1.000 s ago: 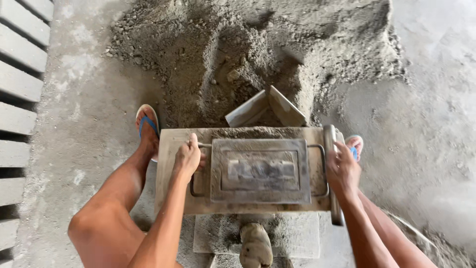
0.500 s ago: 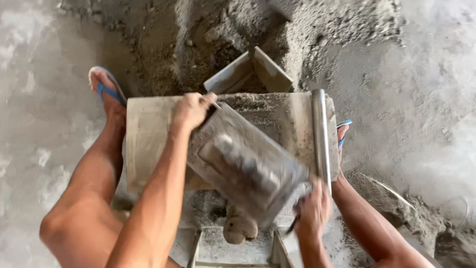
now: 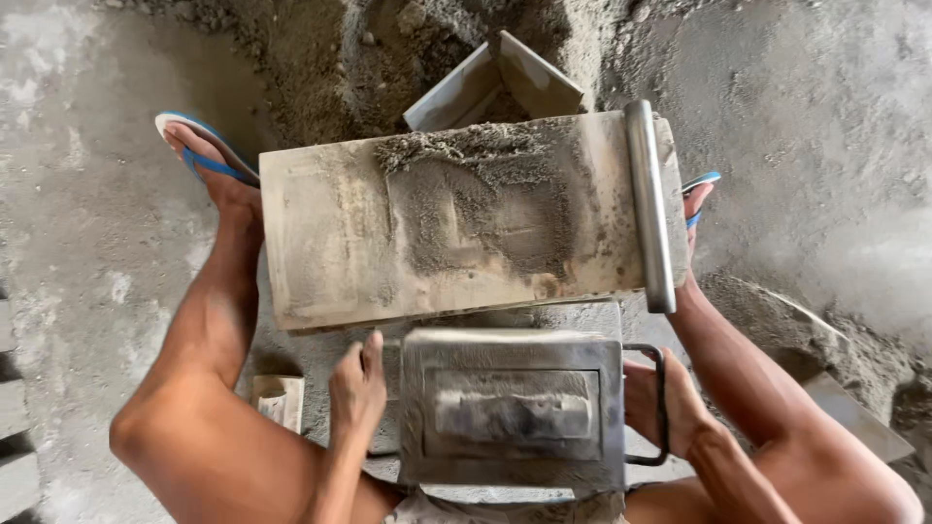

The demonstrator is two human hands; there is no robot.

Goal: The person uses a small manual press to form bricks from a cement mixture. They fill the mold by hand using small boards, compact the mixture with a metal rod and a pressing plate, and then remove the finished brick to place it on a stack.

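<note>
both hands [image 3: 357,393] [image 3: 660,403] grip one metal mould [image 3: 513,408]; one board [image 3: 466,218], two sandals [image 3: 199,146].

The grey metal mould box [image 3: 513,408] lies flat at the near edge of the scene, its recessed rectangular panel facing up and a dark loop handle on its right side. Just beyond it stands the dusty board [image 3: 466,218], perhaps slightly tilted, caked with damp sand at its middle.

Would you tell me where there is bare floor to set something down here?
Bare concrete floor lies left of the left foot, and more right of the board. Crowded: the sand pile ahead, and near the metal mould between both hands.
</note>
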